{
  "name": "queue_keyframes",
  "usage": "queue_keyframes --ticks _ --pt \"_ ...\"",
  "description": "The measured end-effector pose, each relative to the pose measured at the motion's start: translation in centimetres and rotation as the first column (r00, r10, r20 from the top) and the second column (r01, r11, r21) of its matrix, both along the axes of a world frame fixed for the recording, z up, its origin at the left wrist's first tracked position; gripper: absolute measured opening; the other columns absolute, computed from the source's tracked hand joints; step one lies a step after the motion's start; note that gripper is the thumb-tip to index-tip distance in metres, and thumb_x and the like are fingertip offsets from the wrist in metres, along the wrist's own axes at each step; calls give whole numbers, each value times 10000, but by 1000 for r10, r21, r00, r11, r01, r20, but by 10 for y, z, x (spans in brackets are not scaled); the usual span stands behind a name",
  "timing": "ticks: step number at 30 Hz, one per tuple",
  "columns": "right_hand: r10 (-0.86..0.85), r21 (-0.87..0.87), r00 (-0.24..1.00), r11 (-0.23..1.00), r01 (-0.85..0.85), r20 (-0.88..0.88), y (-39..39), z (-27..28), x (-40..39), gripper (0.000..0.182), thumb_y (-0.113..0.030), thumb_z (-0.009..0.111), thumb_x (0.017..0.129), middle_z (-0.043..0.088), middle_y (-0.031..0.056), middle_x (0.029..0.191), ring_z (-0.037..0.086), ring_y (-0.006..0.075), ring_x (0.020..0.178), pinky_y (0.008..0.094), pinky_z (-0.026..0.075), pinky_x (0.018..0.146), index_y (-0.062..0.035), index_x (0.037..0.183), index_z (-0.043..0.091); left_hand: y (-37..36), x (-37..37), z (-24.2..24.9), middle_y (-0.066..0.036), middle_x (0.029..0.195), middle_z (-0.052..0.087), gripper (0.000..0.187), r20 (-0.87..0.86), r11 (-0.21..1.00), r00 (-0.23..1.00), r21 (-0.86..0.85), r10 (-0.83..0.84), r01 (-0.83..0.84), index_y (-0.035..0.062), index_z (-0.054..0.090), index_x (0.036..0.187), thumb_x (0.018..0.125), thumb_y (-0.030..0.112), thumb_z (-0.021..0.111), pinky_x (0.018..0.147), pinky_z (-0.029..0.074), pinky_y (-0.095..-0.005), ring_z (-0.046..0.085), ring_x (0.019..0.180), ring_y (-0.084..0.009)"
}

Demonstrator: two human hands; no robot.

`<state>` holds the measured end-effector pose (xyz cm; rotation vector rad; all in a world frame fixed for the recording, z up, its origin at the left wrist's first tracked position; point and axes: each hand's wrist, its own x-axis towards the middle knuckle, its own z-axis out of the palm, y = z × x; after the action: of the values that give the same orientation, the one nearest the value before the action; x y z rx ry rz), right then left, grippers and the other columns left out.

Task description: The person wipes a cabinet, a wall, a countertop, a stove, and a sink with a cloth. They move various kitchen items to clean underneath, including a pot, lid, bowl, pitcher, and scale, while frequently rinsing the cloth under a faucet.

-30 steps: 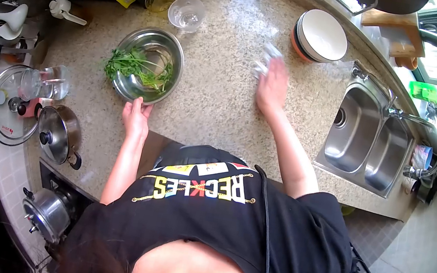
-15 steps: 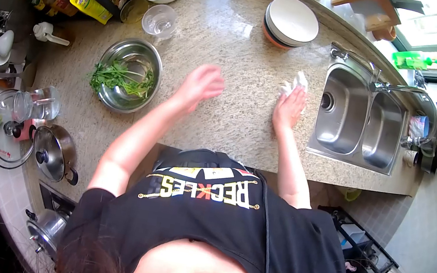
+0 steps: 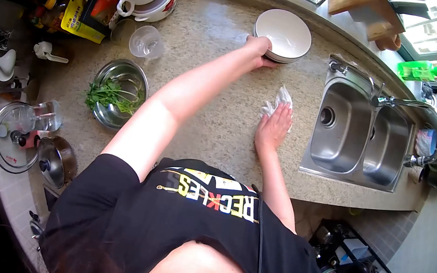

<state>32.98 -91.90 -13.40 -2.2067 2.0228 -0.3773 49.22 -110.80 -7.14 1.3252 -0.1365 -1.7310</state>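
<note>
My left hand (image 3: 258, 53) reaches across the counter and grips the near left rim of a stack of white bowls (image 3: 283, 33). The thumb is at the rim and the fingers are around the side. With its fingers laid over a crumpled white cloth (image 3: 281, 99), my right hand (image 3: 274, 127) presses it to the speckled stone counter (image 3: 208, 114), left of the sink. Part of the cloth is hidden beneath that hand. Whether the bowls touch the counter cannot be seen clearly.
A double sink (image 3: 342, 129) with a faucet lies at the right. On the left stand a metal bowl (image 3: 144, 79) holding leafy greens (image 3: 111, 95), a clear plastic bowl (image 3: 146, 42), and lidded pots (image 3: 157, 3). A glass lid (image 3: 9, 143) and a steel pot (image 3: 57, 161) sit nearer the stove.
My left hand has moved from above the counter to the stacked bowls and taken hold of their rim. My right hand and the cloth have shifted slightly left and nearer me.
</note>
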Motion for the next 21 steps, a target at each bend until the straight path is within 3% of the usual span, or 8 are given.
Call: queue_keyframes --ticks 2,8,11,17,21 --pt "5 0 1000 1000 -5 2 -5 2 -3 639 -229 550 833 246 178 1450 217 334 1346 469 192 1085 4 1370 294 3 1 5 -260 1113 492 473 -3 999 1000 29 24 -24 -68 334 1206 736 -53 391 791 508 -595 534 1043 -440" --pt "134 62 991 989 -135 29 -18 9 -4 626 -217 509 861 232 190 1453 201 352 1349 475 174 1086 3 1388 254 46 35 9 -246 1126 481 569 -81 994 991 -39 -109 106 -73 329 1226 661 -83 400 782 510 -611 519 1049 -436" --pt "179 57 983 982 -181 34 -25 11 -2 617 -216 506 863 236 188 1450 201 353 1349 474 175 1086 5 1384 259 93 58 36 -216 1104 500 605 30 993 996 83 -88 85 -72 342 1231 631 -86 413 824 505 -558 531 1047 -385" --pt "282 93 959 955 -283 27 -46 18 4 613 -242 509 864 238 155 1459 190 299 1366 445 175 1100 -13 1384 277 205 118 21 -182 1085 527 604 148 987 988 159 -39 15 -59 420 1193 591 -94 452 860 492 -406 556 1008 -316" --pt "533 134 843 832 -538 75 -66 24 40 581 -246 472 889 255 149 1457 214 296 1360 430 165 1108 -37 1393 275 263 142 28 -178 1108 525 634 136 978 990 199 29 -55 -67 405 1225 594 -83 466 857 488 -392 555 1015 -314"
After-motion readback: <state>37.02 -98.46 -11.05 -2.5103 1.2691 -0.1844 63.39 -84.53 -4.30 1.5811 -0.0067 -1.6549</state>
